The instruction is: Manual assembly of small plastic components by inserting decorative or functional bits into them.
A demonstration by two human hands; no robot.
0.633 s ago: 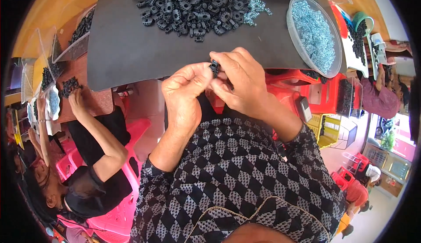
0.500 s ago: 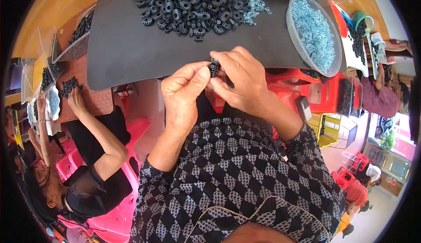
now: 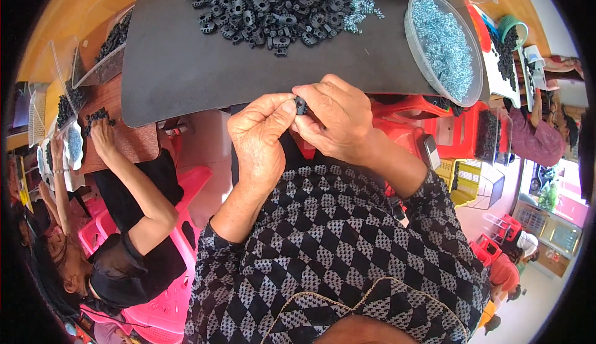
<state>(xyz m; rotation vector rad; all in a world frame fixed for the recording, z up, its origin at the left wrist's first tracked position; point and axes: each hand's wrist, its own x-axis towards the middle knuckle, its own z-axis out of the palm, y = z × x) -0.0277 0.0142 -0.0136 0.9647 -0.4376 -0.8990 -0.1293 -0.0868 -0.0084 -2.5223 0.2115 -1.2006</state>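
Just off the near edge of the dark table, a small black plastic part is pinched between my two hands. My left hand grips it from the left with thumb and forefinger. From the right, the fingers of my right hand close round it and cover part of it. Farther up the table lies a heap of similar black plastic parts, many with an oval opening. Beside the heap is a small pile of silvery metal springs. Whether a spring sits in the held part cannot be seen.
A round clear tub full of springs stands at the table's right edge. Red plastic stools and a yellow crate are to the right. At left, a co-worker on a pink chair handles black parts at a brown table.
The held black part has turned between my fingers and shifted slightly left. My right hand has moved slightly down and left, covering more of it.
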